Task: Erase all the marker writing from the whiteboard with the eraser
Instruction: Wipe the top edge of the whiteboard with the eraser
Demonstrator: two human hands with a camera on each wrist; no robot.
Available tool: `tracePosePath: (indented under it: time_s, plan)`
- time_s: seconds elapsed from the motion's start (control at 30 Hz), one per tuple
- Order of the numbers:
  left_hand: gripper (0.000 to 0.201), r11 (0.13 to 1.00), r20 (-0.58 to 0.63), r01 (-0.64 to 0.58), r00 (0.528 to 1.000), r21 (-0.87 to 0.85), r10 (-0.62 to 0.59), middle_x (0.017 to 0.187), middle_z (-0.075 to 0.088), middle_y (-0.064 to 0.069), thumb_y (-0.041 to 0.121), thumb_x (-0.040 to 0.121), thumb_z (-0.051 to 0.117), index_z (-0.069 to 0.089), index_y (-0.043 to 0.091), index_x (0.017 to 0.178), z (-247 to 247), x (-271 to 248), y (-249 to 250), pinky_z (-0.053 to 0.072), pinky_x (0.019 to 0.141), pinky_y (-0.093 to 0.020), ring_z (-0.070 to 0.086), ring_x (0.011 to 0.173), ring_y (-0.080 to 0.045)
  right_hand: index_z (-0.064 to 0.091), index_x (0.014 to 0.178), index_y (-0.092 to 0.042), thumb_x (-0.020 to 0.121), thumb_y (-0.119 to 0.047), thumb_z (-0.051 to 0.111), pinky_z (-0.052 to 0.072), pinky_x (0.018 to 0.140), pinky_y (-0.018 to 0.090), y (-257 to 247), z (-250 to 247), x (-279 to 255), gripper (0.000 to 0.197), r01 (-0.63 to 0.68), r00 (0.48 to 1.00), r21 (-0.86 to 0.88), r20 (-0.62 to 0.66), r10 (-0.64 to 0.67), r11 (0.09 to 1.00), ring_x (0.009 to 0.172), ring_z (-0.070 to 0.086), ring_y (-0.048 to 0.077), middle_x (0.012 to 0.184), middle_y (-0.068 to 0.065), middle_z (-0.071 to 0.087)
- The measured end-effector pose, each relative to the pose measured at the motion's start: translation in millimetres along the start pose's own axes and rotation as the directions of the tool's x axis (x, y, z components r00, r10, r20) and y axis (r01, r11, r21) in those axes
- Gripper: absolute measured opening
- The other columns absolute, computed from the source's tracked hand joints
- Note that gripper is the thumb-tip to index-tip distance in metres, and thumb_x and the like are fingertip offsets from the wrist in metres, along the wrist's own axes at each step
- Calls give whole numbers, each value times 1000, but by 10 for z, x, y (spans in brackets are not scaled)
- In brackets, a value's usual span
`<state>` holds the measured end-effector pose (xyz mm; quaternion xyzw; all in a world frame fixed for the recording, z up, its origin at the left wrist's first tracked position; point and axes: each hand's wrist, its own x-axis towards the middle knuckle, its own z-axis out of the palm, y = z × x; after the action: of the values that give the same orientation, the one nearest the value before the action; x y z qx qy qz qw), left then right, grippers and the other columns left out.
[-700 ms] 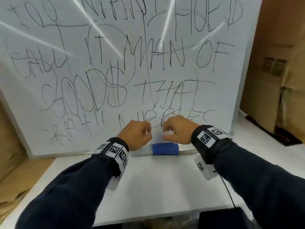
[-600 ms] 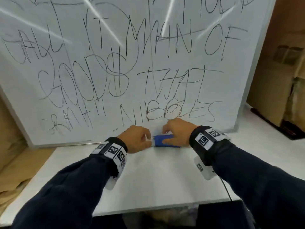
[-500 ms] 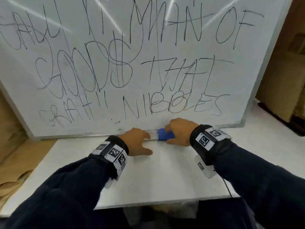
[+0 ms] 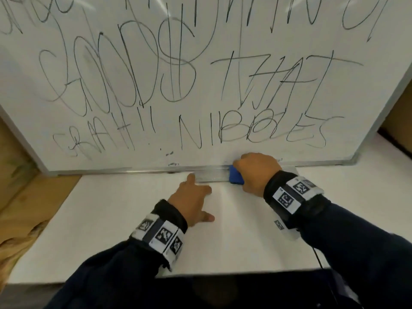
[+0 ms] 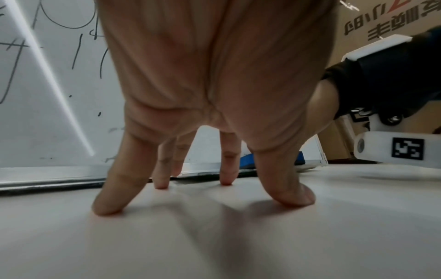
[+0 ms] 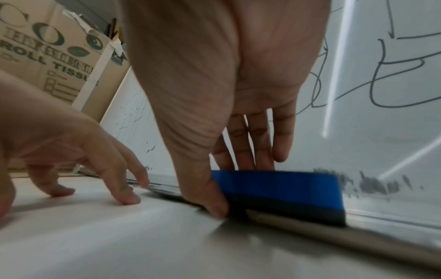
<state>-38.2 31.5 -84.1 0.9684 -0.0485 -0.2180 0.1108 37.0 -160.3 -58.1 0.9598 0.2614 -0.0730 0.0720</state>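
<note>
A large whiteboard (image 4: 200,90) covered in black marker writing leans upright at the back of a white table (image 4: 124,237). The blue eraser (image 4: 235,177) lies on the board's metal bottom ledge. My right hand (image 4: 256,172) grips it, thumb on the near side and fingers behind, as the right wrist view shows on the eraser (image 6: 281,190). My left hand (image 4: 194,199) rests on the table just left of it, its spread fingertips (image 5: 109,205) pressing the surface and holding nothing.
Cardboard boxes (image 6: 47,56) stand left of the board, and more cardboard (image 4: 20,175) lies beside the table on the left. Grey marker smudges (image 6: 372,185) dot the board's lower edge. The metal ledge (image 4: 133,170) runs along the table's back.
Both hands were curled above the eraser. My right hand has closed on it at the ledge, and my left hand has drawn back and spread flat on the table.
</note>
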Motion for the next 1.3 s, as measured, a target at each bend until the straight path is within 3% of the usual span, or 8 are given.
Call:
tracePosePath:
  time_s: [0.23,0.43,0.6,0.77,0.9,1.0,1.2,1.3]
  plan:
    - [83,999,-46,-12,999,37,14,158,14,-10,52,77,77,39,29,147,-6,-7,26,40,109,-37,46,132,-28,56,110,-17,88,-28,59,38,64,32,-82,15,-92,24,-63,984,-64,-168,52,996,79,46,21,90,1,49]
    - [78,996,-116,-61,992,-64,54,156,26,-2,54,75,76,41,36,143,-37,-77,-134,33,110,-32,34,141,-22,49,101,-22,89,-36,56,36,63,31,-141,-111,-171,20,-23,961,38,-275,33,999,78,43,19,88,-4,43]
    - [53,943,-279,-67,960,-325,-28,116,57,6,50,80,75,58,33,127,-252,-111,-450,46,84,-22,57,95,-8,54,100,-21,86,-43,60,44,65,33,-224,-173,-107,26,21,968,83,-251,0,996,76,48,20,87,-3,47]
    - [39,838,-232,-43,967,-543,-101,107,67,0,40,81,77,65,27,117,-317,-73,-676,63,65,-34,69,88,-18,54,102,-23,85,-36,63,37,62,30,-372,-147,-4,23,63,968,79,-249,-42,995,75,47,18,86,-3,46]
    - [14,807,-374,-153,923,-571,-89,88,73,0,33,87,72,70,21,95,-470,-110,-743,63,63,-37,72,77,-14,54,94,-24,82,-41,64,45,62,32,-506,-247,62,23,156,930,171,-357,-86,973,73,50,18,83,-5,48]
    - [7,810,-605,-262,784,-524,-138,78,71,6,30,88,68,71,24,84,-709,-186,-824,62,66,-36,70,67,-11,49,86,-27,78,-41,65,49,61,35,-638,-443,114,22,258,862,304,-500,-77,917,69,50,16,78,-6,49]
    - [11,762,-884,-448,250,-467,-395,70,67,8,22,88,65,69,19,78,-1411,-418,-1058,46,62,-8,61,67,-2,53,88,-21,75,-28,71,55,71,21,-872,-1114,292,23,510,678,479,-735,8,714,83,59,15,89,-3,59]
    - [8,771,-888,-475,52,-424,-456,81,67,7,23,90,61,68,22,86,-1860,-480,-1330,47,67,-12,59,75,-4,51,87,-19,73,-21,71,49,81,7,-964,-1552,352,24,619,607,475,-795,2,626,103,62,10,103,-1,66]
